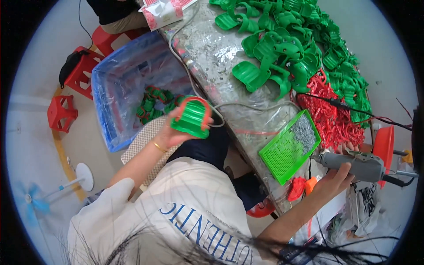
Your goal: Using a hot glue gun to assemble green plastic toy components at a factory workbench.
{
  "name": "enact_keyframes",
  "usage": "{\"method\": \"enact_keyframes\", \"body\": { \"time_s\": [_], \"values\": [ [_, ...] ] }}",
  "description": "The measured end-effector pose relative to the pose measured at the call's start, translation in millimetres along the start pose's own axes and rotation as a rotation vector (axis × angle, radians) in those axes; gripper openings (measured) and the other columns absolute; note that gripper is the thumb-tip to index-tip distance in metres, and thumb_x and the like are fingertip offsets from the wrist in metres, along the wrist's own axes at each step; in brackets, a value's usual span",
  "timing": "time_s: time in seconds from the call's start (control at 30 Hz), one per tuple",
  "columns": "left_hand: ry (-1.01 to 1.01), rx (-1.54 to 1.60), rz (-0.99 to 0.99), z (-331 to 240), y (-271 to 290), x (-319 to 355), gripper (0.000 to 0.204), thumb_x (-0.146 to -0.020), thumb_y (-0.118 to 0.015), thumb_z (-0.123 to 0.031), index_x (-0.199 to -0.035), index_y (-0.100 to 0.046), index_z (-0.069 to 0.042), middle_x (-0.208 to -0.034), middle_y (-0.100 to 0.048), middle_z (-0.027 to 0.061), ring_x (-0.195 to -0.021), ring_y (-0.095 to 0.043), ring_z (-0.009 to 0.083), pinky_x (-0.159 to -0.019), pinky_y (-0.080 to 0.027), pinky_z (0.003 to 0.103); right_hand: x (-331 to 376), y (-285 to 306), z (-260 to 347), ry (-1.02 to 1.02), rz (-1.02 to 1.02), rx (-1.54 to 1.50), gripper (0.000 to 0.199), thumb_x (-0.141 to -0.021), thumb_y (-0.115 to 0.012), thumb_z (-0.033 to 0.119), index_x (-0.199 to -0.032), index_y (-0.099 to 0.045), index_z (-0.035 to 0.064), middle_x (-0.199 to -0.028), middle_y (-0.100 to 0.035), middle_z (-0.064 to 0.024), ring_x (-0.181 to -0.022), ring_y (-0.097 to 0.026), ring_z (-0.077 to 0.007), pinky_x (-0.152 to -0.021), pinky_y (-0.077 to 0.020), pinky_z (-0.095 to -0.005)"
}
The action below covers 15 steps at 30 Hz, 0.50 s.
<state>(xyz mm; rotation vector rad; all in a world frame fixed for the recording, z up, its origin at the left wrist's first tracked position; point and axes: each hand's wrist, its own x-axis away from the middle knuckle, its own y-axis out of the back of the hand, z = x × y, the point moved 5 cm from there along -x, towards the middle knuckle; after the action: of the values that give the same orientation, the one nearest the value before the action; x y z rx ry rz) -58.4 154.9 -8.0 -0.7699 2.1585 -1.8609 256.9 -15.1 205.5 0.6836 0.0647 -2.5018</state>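
My left hand (170,134) is closed round a curved green plastic toy part (192,117) with a red toothed rim along its edge, held up between the bin and the table. On the right, my right hand (331,182) grips a grey electric screwdriver (353,165), its tip pointing left near the corner of a green perforated tray (276,161). Small silver screws (304,134) lie heaped in the tray's far end. Beyond it sits a pile of red plastic strips (329,119). Many loose green parts (291,48) cover the table's far side.
A blue lined bin (104,101) at the left holds several green-and-red pieces (152,106). A grey cable (251,104) crosses the table (207,53). Red stools (62,112), a fan (31,198) and a seated person (117,15) are at the left. Red and orange items (298,187) lie beside the tray.
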Motion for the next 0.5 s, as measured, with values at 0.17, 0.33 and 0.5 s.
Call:
{"method": "enact_keyframes", "body": {
  "time_s": [0.17,0.33,0.5],
  "values": [
    [-0.296,-0.272,-0.461,-94.2,101.1,38.6,0.066,-0.089,-0.045,-0.051,-0.134,-0.036,-0.003,-0.132,-0.043,0.0213,-0.115,-0.047,0.0337,-0.099,-0.036,0.046,6.1,19.0,-4.7,-0.011,-0.098,-0.039,0.057,-0.089,-0.056,0.027,-0.129,-0.034,-0.0064,-0.122,-0.048,-0.0226,-0.111,-0.050,-0.0292,-0.098,-0.0381,-0.0418],
    [-0.629,-1.338,-0.883,-114.4,115.1,33.8,0.044,-0.089,-0.056,-0.023,-0.127,-0.045,-0.005,-0.114,-0.055,0.0101,-0.101,-0.055,0.0176,-0.084,-0.044,0.028,11.4,22.1,-7.0,-0.016,-0.204,-0.016,0.056,-0.089,-0.056,0.028,-0.127,-0.038,-0.0088,-0.124,-0.045,-0.0182,-0.112,-0.047,-0.0270,-0.097,-0.0379,-0.0406],
    [-0.832,-1.775,-0.171,-39.6,-79.6,-57.4,0.042,-0.076,-0.065,-0.012,-0.117,-0.055,-0.008,-0.101,-0.055,0.0118,-0.091,-0.056,0.0238,-0.083,-0.045,0.031,19.8,29.3,-0.7,0.036,-0.279,0.054,0.050,-0.091,-0.052,0.027,-0.126,-0.040,-0.0063,-0.122,-0.048,-0.0166,-0.113,-0.047,-0.0245,-0.096,-0.0380,-0.0384]
  ]
}}
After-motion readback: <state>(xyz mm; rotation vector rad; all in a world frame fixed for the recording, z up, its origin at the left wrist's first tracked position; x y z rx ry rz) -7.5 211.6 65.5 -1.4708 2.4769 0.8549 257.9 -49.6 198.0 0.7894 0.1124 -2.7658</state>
